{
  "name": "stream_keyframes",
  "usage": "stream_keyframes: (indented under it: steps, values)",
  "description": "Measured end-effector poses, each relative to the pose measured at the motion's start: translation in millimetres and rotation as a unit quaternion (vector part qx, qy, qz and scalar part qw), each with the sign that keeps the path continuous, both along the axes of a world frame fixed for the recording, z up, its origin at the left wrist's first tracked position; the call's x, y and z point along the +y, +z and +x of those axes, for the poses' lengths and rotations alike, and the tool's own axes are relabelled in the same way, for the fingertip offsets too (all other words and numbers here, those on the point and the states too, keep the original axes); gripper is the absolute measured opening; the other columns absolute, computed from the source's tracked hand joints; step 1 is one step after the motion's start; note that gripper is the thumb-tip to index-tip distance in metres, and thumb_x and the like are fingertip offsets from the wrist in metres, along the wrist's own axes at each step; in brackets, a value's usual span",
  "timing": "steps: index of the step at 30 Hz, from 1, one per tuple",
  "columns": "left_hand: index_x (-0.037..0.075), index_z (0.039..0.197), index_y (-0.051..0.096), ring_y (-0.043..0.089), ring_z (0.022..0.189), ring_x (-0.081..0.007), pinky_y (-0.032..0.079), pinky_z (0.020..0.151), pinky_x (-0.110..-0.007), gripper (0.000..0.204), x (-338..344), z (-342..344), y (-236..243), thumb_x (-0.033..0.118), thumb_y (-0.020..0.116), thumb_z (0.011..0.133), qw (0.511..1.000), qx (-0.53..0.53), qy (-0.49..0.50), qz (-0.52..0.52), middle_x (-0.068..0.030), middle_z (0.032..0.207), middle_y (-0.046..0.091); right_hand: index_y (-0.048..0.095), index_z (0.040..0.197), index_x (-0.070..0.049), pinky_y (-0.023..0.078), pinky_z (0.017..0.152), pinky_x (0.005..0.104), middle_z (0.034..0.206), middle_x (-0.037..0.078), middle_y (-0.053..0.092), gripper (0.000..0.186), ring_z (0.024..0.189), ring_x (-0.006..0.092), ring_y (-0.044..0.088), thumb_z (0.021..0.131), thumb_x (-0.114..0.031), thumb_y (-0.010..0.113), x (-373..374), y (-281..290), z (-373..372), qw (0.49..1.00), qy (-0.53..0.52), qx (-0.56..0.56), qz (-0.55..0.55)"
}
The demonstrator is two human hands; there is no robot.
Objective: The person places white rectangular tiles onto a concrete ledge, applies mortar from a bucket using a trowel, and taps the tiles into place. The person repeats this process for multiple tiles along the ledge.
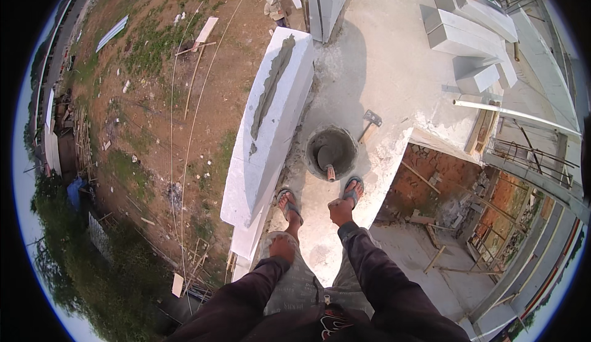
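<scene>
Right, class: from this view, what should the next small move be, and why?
Probably bring the right hand to the trowel: its handle sits at the near rim of the bucket, close to that hand, and the mortar strip leaves the near end of the pale block bare.

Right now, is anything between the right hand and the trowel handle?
Nothing visible: only concrete shows between the right hand and the trowel handle at the bucket. The right foot is off to the right.

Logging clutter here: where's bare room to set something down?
Free: pale concrete slab between the wooden-handled hammer and white rectangular blocks. Crowded: around the round grey bucket, by hammer and sandalled feet.
</scene>
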State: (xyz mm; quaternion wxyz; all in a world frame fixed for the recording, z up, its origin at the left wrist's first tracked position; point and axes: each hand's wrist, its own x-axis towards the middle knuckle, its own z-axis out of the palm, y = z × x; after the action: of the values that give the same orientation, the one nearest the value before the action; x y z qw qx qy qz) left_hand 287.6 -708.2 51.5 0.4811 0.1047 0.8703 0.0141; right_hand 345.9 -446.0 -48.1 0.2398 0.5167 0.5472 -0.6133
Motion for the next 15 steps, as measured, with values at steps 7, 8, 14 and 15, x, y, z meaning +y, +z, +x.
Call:
stream_keyframes:
  steps: [7,8,14,15]
  values:
    - [0.006,0.108,0.066,0.054,0.118,-0.0367,0.045,0.101,-0.046,0.035,98.2,-34.1,-2.2,0.025,0.074,0.080,0.972,0.092,0.130,0.175,-0.0151,0.120,0.060,0.074,0.083,-0.001,0.055,0.082,0.0487,0.088,0.024,0.072,0.028,0.090,0.0408,0.070,0.085,-0.025,0.060,145.2,34.5,146.0,0.917,0.120,-0.151,0.351]
    - [0.005,0.104,0.066,0.055,0.117,-0.0360,0.045,0.101,-0.045,0.032,114.1,-38.4,-4.7,0.021,0.076,0.078,0.968,0.096,0.119,0.199,-0.0163,0.118,0.060,0.074,0.085,-0.001,0.054,0.083,0.0493,0.090,0.024,0.072,0.029,0.092,0.0413,0.069,0.086,-0.026,0.058,172.1,38.3,162.9,0.913,0.118,-0.177,0.348]
    - [0.002,0.100,0.066,0.059,0.110,-0.0372,0.047,0.097,-0.044,0.031,192.7,-74.2,-37.4,0.016,0.075,0.074,0.947,0.053,0.088,0.304,-0.0193,0.110,0.063,0.074,0.096,0.000,0.052,0.091,0.0482,0.104,0.025,0.070,0.030,0.105,0.0417,0.066,0.086,-0.024,0.058,249.5,74.2,228.1,0.890,-0.020,-0.345,0.297]
    - [0.001,0.100,0.066,0.059,0.109,-0.0375,0.047,0.097,-0.044,0.031,201.7,-83.4,-43.4,0.016,0.075,0.074,0.946,0.057,0.076,0.310,-0.0197,0.109,0.063,0.073,0.100,0.000,0.052,0.094,0.0470,0.109,0.026,0.070,0.030,0.108,0.0415,0.065,0.086,-0.022,0.058,250.2,78.1,228.6,0.893,-0.027,-0.353,0.279]
